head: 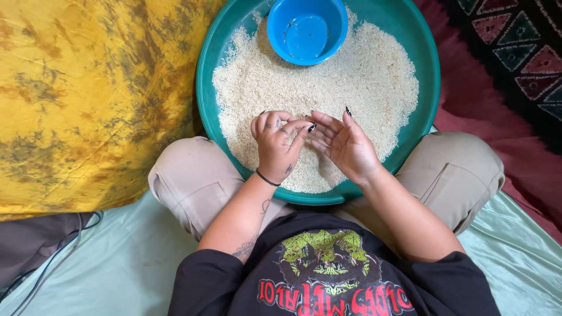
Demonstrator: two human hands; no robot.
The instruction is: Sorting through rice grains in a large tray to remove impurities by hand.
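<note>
A wide green basin (206,82) rests on my lap, filled with pale rice grains (351,82). A small blue bowl (307,29) sits in the rice at the far rim. My left hand (275,146) hovers over the near part of the rice with fingers curled and thumb meeting fingertips, as if pinching something too small to make out. My right hand (345,143) is beside it, palm turned up and fingers spread, its fingertips almost touching the left hand's.
A yellow mottled cloth (88,99) covers the ground to the left. A dark red and patterned rug (509,70) lies to the right. Pale green fabric (117,263) is under my crossed legs, with a cable (52,257) at lower left.
</note>
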